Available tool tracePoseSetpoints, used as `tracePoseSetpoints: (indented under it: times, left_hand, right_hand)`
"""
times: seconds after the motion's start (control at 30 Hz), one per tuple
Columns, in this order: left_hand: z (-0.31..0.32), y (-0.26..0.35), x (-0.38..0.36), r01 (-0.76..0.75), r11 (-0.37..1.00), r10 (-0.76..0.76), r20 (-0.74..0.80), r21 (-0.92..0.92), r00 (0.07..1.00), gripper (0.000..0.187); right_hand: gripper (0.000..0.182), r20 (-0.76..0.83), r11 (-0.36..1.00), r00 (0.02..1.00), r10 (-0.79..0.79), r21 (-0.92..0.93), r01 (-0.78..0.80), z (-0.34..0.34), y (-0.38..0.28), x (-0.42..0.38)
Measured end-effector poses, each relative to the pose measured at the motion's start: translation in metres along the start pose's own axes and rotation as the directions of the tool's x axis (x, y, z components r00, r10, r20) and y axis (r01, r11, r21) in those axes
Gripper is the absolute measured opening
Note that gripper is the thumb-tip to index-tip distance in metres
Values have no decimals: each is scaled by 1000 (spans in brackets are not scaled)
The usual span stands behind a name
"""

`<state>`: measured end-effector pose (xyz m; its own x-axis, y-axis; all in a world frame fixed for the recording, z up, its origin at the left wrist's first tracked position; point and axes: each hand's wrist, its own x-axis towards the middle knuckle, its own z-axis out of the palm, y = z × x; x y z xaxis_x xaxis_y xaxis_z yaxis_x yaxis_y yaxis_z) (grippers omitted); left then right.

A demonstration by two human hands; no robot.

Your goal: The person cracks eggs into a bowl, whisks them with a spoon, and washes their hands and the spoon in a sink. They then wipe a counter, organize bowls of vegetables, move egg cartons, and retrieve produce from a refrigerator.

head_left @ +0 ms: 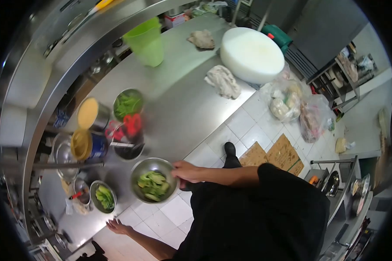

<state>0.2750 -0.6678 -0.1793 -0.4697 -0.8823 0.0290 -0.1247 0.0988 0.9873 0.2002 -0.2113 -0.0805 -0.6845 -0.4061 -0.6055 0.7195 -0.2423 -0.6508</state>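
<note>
My right hand [186, 171] grips the rim of a steel bowl [137, 167] that holds cut green vegetables [153, 186], near the table's edge. Lower down, my left hand [117, 227] is empty, its fingers stretched out by the table edge. Closest to it stands a smaller steel bowl [113, 208] with green leafy pieces [103, 197]. Beyond the held bowl is a steel container [130, 153] with red-handled utensils [132, 125] over it, somewhat blurred. Another bowl of chopped greens [128, 104] sits behind that.
The steel table [178, 108] also carries a tub with a blue label [98, 146], a pot of pale orange contents [89, 114], a green bucket [148, 43], a cloth [223, 81] and a thick white round block [252, 54]. Filled plastic bags [287, 100] and cardboard [285, 155] lie on the floor.
</note>
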Motion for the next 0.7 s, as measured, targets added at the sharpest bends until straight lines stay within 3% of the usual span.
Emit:
tracePoseSetpoints:
  times: [0.03, 0.1, 0.13, 0.17, 0.2, 0.23, 0.27, 0.3, 0.33, 0.37, 0.4, 0.47, 0.53, 0.6, 0.63, 0.7]
  left_hand:
    - [-2, -4, -15, -15, 999, 13, -37, -33, 999, 50]
    - [4, 10, -72, 1, 1000, 3, -111, 28, 994, 47]
    - [2, 2, -98, 18, 997, -10, -99, 77, 995, 47]
    - [2, -6, -130, 50, 992, -39, -94, 113, 995, 46]
    - [7, -4, -170, 144, 962, -125, -94, 232, 988, 46]
    - [-28, -82, -162, -87, 937, 65, 76, 339, 995, 43]
    - [-28, -89, -197, 302, 880, -347, 62, 366, 936, 39]
    - [-30, -98, -233, 344, 767, -542, 260, 542, 799, 35]
    - [-37, -110, -274, 632, 724, -685, 397, 276, 611, 31]
    - [-37, -110, -309, 481, 656, -750, 428, 582, 505, 31]
    - [-31, -104, -338, 333, 595, -785, 442, 731, 433, 31]
    - [-15, -93, -383, 254, 542, -827, 455, 801, 331, 31]
    - [7, -77, -404, 257, 529, -840, 456, 809, 293, 31]
    - [26, -52, -411, 290, 534, -838, 453, 794, 304, 31]
    - [39, -33, -416, 321, 541, -835, 451, 778, 315, 31]
    - [54, -8, -414, 386, 554, -826, 427, 738, 368, 31]
  right_hand:
    - [18, 17, 999, 1000, -26, -30, 27, -35, -8, -25]
    - [18, -76, 921, 957, -279, -303, 245, -108, -41, -93]
    - [22, -165, 869, 942, -291, -457, 189, -143, -66, -135]
    - [28, -228, 744, 868, -442, -633, 212, -189, -72, -163]
    - [33, -176, 549, 675, -716, -739, 390, -231, -78, -189]
    - [39, -325, 652, 759, -564, -740, 167, -263, -103, -234]
    - [39, -437, 675, 710, -553, -734, 75, -287, -122, -272]
    - [38, -500, 638, 601, -624, -769, 23, -325, -125, -296]
    - [37, -538, 599, 483, -690, -800, -35, -360, -129, -317]
    - [36, -616, 626, 377, -692, -771, -111, -384, -139, -335]
    - [36, -676, 652, 262, -689, -736, -185, -409, -152, -353]
    - [39, -507, 446, 112, -855, -827, -344, -498, -151, -365]
    - [41, -436, 375, 113, -893, -858, -350, -546, -189, -374]
    - [42, -696, 686, 133, -706, -718, -115, -541, -255, -378]
    - [40, -571, 564, 104, -814, -821, -90, -581, -272, -371]
    - [38, -581, 579, 127, -804, -813, -53, -617, -318, -359]
